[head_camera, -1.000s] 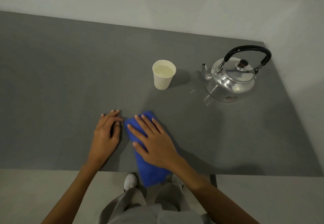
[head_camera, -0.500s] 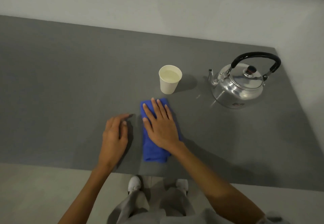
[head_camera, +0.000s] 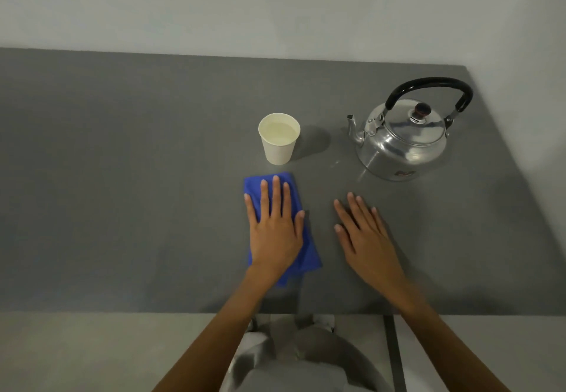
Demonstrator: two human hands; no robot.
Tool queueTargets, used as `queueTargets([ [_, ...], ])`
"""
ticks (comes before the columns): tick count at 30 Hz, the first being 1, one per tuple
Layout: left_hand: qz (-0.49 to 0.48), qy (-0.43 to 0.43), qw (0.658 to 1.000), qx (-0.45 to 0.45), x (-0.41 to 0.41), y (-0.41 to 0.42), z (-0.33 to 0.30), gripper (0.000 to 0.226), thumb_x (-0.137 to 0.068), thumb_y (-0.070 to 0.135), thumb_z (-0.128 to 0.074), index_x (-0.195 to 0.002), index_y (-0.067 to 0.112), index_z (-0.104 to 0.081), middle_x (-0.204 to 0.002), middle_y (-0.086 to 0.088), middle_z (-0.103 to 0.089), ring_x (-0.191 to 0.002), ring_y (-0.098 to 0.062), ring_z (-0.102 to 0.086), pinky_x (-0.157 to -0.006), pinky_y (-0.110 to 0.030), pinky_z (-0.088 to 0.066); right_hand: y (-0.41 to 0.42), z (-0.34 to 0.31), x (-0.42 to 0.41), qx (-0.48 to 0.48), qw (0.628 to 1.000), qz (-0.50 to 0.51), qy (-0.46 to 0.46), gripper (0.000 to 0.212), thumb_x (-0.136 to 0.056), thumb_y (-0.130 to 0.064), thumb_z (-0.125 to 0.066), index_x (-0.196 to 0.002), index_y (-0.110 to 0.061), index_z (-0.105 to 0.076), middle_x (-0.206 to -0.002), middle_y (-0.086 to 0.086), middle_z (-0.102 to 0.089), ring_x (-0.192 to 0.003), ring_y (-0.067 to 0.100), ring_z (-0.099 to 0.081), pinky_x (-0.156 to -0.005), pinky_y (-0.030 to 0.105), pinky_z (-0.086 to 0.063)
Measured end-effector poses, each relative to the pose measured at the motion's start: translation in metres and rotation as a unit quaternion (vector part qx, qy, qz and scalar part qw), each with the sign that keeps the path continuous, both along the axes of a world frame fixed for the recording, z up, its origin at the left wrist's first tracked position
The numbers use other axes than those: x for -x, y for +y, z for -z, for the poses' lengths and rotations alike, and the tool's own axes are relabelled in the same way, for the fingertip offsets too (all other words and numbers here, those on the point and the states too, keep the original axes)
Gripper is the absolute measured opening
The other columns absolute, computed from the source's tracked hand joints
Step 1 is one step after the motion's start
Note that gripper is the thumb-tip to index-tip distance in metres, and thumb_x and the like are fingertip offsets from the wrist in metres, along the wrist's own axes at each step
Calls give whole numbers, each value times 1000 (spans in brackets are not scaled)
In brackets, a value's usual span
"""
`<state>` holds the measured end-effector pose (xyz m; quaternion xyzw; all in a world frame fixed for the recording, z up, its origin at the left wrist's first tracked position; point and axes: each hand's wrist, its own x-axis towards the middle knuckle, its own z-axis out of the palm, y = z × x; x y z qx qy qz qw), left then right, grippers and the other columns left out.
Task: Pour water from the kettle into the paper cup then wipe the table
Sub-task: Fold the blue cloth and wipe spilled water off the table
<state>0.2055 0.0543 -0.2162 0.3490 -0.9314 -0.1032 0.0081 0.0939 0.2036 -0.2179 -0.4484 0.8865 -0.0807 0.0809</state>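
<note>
The left hand (head_camera: pixel 275 232) lies flat on the blue cloth (head_camera: pixel 307 253), fingers (head_camera: pixel 277 195) spread and gripping nothing; cloth shows past the fingertips and along the thumb side. The right hand (head_camera: pixel 364 235) rests open and empty on the bare table (head_camera: pixel 122 177), just beside the cloth. Farther off, the cup (head_camera: pixel 279 142) stands upright holding water, just beyond the cloth. The kettle (head_camera: pixel 404 140) sits to its right, lid on.

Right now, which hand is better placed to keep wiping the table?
The left hand. It lies flat on the blue cloth, just below the paper cup. The right hand rests on the bare table, apart from the cloth, nearer the kettle.
</note>
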Motion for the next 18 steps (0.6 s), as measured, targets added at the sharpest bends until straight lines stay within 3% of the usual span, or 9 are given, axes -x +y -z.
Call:
queueTargets([
  [4, 50, 7, 999, 11, 1, 24, 0, 64, -97, 50, -21, -149, 14, -15, -159, -7, -10, -146, -28, 1, -117, -57, -1, 4, 2, 6, -8, 1000, 0, 10, 55, -98, -49, -11, -148, -24, -8, -156, 3, -2, -146, 18, 2, -117, 37, 2],
  [9, 92, 12, 996, -6, -56, 43, 8, 65, -95, 57, -23, -150, 24, -12, -159, 2, -6, -147, -23, -2, -116, -49, -1, 6, 0, 4, -4, 1000, 1, 23, 59, -96, -46, -10, -149, -20, -15, -157, 8, -13, -146, 22, -6, -118, 41, -7],
  [13, 10, -3, 1000, -11, -112, 13, 6, 66, -91, 61, -20, -149, 32, -10, -159, 6, -4, -147, -21, 2, -116, -52, 1, 5, 0, 3, 0, 1000, 0, 26, 58, -96, -46, -8, -148, -21, -13, -158, 7, -13, -146, 21, -5, -118, 40, -6],
  [18, -94, 6, 995, -13, -122, -55, -4, 74, -85, 65, -12, -149, 30, -5, -159, -3, 5, -146, -28, 8, -117, -55, 1, 4, -1, 3, 0, 999, 3, 33, 57, -97, -44, -11, -148, -20, -15, -157, 8, -15, -146, 22, -8, -118, 42, -10],
])
